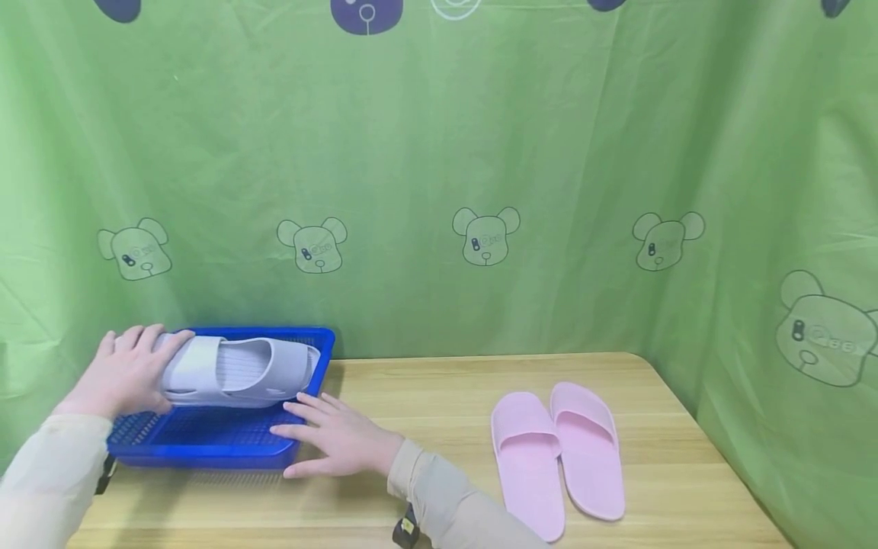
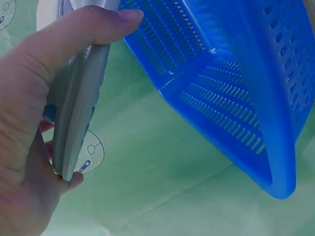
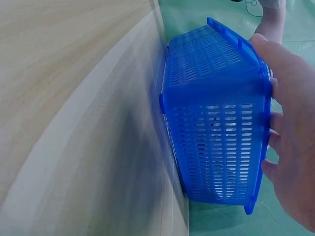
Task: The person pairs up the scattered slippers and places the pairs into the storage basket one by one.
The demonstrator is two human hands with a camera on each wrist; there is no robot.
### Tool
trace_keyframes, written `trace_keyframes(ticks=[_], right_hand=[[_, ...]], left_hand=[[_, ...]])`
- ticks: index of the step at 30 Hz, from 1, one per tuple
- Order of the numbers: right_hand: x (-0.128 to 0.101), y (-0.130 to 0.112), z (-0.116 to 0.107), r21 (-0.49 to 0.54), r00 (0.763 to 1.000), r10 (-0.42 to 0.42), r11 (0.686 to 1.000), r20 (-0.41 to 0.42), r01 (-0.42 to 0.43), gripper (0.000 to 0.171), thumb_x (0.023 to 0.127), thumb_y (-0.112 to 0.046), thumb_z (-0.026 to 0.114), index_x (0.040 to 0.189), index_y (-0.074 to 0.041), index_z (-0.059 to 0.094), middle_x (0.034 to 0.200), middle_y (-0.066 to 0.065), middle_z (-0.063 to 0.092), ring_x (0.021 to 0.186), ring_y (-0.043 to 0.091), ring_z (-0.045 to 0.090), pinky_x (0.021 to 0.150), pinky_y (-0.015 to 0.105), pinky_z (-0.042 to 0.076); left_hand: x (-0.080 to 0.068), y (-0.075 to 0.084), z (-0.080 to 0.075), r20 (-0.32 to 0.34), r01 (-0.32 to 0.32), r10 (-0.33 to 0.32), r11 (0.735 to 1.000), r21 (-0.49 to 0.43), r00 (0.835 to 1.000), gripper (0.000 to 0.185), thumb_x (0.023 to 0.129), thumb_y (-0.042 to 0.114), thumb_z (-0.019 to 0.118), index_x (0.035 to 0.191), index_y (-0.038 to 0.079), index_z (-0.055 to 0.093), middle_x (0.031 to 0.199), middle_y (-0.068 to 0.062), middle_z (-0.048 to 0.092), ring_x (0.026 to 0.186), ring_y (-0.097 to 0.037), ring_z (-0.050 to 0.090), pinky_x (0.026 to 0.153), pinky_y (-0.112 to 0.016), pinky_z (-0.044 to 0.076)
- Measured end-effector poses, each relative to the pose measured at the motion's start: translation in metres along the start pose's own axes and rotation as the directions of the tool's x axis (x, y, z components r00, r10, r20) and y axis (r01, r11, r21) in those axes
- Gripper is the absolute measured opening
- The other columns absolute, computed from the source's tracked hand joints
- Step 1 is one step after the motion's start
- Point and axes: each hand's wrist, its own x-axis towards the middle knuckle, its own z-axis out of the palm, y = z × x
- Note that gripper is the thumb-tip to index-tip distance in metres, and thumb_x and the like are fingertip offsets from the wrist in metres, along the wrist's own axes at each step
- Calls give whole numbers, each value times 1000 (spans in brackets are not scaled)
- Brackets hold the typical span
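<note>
The wooden table [image 1: 439,427] lay nearest the camera, its bare planks running to the right edge, with a green printed cloth [image 1: 480,152] hanging behind it. On its left end sat a blue perforated basket [image 1: 206,438], its near right corner touched by the right hand [image 1: 339,438], whose fingers lay straight and spread against the rim, gripping nothing. A pair of pink slippers [image 1: 559,457] lay side by side on the table, well apart from the basket to the right. A grey slipper [image 1: 240,371] hung over the basket, above its floor, its heel end clamped by the left hand [image 1: 126,374], thumb curled across the sole in the left wrist view.
</note>
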Motion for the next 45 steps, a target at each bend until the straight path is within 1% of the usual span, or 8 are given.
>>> trace_keyframes(ticks=[10,16,20,24,29,36,42,45], right_hand=[[1,0,3,51,1000,9,999,-5,-8,62,94,-68,39,149,-38,35,163,-2,23,153,21,15,125,42,15],[1,0,0,73,1000,25,997,5,-25,60,94,-67,39,147,-40,37,163,-5,23,153,18,15,125,41,14],[1,0,-1,74,1000,28,997,8,-28,60,93,-67,41,146,-39,39,162,-4,24,153,17,15,125,40,14],[1,0,-2,74,1000,29,997,8,-29,60,93,-67,42,145,-39,40,162,-4,24,153,17,15,125,40,14],[1,1,-2,77,1000,17,997,3,-17,60,92,-67,44,144,-37,42,162,-4,24,153,18,14,125,39,14],[1,1,0,75,1000,8,997,-9,-8,60,91,-67,46,142,-36,44,162,-3,26,152,20,17,125,38,15],[1,2,1,82,1000,9,997,-12,-8,59,91,-67,46,142,-36,45,162,-3,26,152,21,18,125,38,15],[1,1,2,85,1000,11,996,-10,-10,59,91,-67,46,141,-36,45,162,-3,26,152,21,18,125,38,15]], left_hand=[[2,2,-2,95,39,-36,999,-26,995,119,38,43,90,140,10,39,133,-31,45,118,-56,39,94,-81,26],[5,2,-4,138,77,-70,996,-44,988,118,39,36,89,142,11,37,137,-27,43,121,-56,34,78,-76,41],[7,1,-3,157,97,-87,994,-55,984,119,38,33,89,143,12,36,137,-26,42,122,-57,31,70,-73,43],[8,-1,-1,138,92,-82,994,-64,987,120,37,33,91,142,14,37,135,-27,42,122,-56,29,68,-72,43],[9,-1,1,106,71,-61,993,-92,993,110,44,36,91,139,16,41,134,-29,41,122,-56,29,70,-71,45],[14,-5,-1,141,157,-127,963,-219,982,101,57,46,87,139,8,42,139,-34,33,124,-61,22,78,-81,39],[19,-10,1,27,133,-131,946,-296,991,77,74,38,79,132,-3,48,133,-40,39,120,-61,30,96,-76,27],[20,-12,1,-18,134,-148,936,-326,989,70,79,34,75,130,-6,49,130,-42,42,118,-59,35,98,-73,23]])
